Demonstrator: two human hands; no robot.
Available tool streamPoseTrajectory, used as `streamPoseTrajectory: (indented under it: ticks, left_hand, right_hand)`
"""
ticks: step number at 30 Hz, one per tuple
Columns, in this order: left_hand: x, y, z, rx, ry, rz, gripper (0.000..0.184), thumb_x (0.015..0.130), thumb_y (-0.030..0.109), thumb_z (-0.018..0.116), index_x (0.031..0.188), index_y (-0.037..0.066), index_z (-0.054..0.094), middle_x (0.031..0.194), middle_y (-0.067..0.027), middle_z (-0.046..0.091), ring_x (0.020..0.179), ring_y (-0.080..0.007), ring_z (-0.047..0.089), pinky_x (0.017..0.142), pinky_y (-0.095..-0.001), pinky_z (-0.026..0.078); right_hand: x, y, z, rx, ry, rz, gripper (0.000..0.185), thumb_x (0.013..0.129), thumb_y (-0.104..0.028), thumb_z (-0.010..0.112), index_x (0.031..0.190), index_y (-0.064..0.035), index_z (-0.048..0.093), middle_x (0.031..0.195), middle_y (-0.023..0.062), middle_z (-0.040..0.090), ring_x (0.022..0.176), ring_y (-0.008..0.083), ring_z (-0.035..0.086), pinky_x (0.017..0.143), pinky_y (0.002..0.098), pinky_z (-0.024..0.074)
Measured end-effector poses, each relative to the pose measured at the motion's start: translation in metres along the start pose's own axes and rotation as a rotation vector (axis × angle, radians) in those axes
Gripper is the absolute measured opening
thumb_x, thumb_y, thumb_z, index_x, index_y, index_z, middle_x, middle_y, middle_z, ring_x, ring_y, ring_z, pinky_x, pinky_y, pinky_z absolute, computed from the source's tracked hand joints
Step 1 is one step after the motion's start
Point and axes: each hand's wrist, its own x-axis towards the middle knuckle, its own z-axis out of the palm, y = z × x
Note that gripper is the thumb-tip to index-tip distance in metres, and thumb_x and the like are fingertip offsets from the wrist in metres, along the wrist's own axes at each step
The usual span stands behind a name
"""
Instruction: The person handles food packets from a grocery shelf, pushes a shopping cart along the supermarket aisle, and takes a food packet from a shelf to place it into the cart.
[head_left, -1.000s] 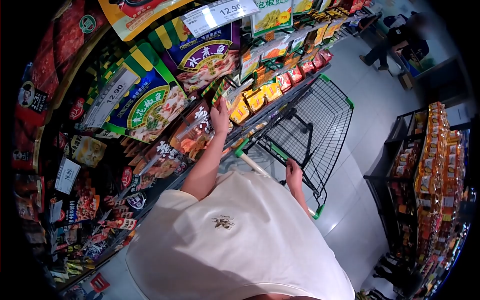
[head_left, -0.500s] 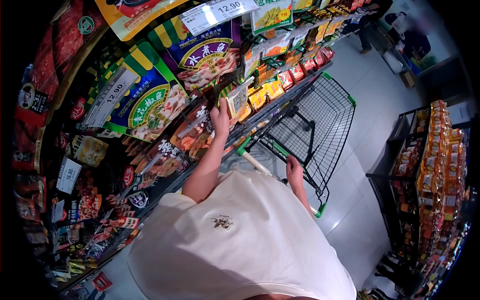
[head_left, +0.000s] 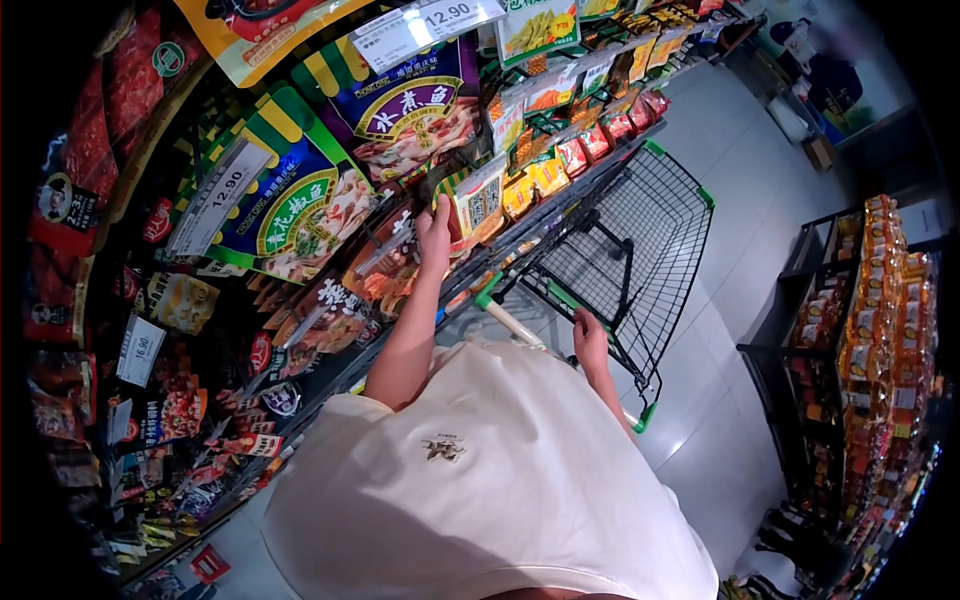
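My left hand [head_left: 434, 237] is closed on the left edge of a food packet [head_left: 479, 207], whose printed back with a pale text panel is turned toward me. The packet is held in front of the shelf, just below a purple fish-seasoning packet [head_left: 418, 105]. To its left hangs a blue-and-green fish-seasoning packet [head_left: 297, 208]. My right hand [head_left: 592, 338] hovers by the shopping cart [head_left: 640, 265], its fingers loosely curled together, with nothing visible in them. The cart's pale handle [head_left: 515, 325] runs partly hidden behind my shirt.
Shelves of packaged foods rise along my left, with price tags [head_left: 222, 196] sticking out. Yellow packets [head_left: 533, 185] line a lower shelf ahead. A rack of orange-packed goods [head_left: 872, 320] stands at the right, across the tiled floor [head_left: 715, 330].
The packet in my left hand has turned so its back faces me more fully. My left hand has shifted slightly left. My right hand stays about where it was.
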Motion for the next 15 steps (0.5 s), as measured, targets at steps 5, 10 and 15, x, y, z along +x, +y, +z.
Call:
streamPoseTrajectory:
  ticks: [5,10,15]
  left_hand:
    - [0.002,0.005,-0.004,0.003,-0.036,-0.032,0.058,0.104,0.06,0.058,0.101,0.003,0.065,0.078,-0.0003,0.051,0.073,-0.015,0.047,0.071,-0.0408,0.039]
    - [-0.005,0.013,-0.002,-0.051,-0.064,-0.065,0.057,0.104,0.055,0.061,0.117,0.0,0.069,0.101,-0.0049,0.07,0.089,-0.0169,0.061,0.084,-0.0362,0.047]
    - [-0.005,-0.005,0.001,-0.078,-0.141,-0.097,0.052,0.104,0.046,0.066,0.122,-0.002,0.068,0.113,-0.0049,0.073,0.098,-0.0118,0.066,0.088,-0.0291,0.051]
  right_hand:
    - [0.0,-0.007,-0.001,-0.018,-0.015,0.027,0.032,0.097,-0.005,0.057,0.127,0.0002,0.067,0.11,0.0181,0.076,0.099,0.0304,0.074,0.09,0.0376,0.0564]
    - [0.0,-0.007,0.001,-0.014,-0.009,0.035,0.031,0.097,-0.006,0.057,0.126,0.0,0.067,0.112,0.0187,0.076,0.101,0.031,0.074,0.091,0.0381,0.0565]
    - [-0.001,-0.008,0.0,-0.033,-0.008,0.048,0.03,0.097,-0.006,0.057,0.125,-0.0014,0.068,0.112,0.0187,0.076,0.103,0.0319,0.074,0.091,0.0383,0.0567]
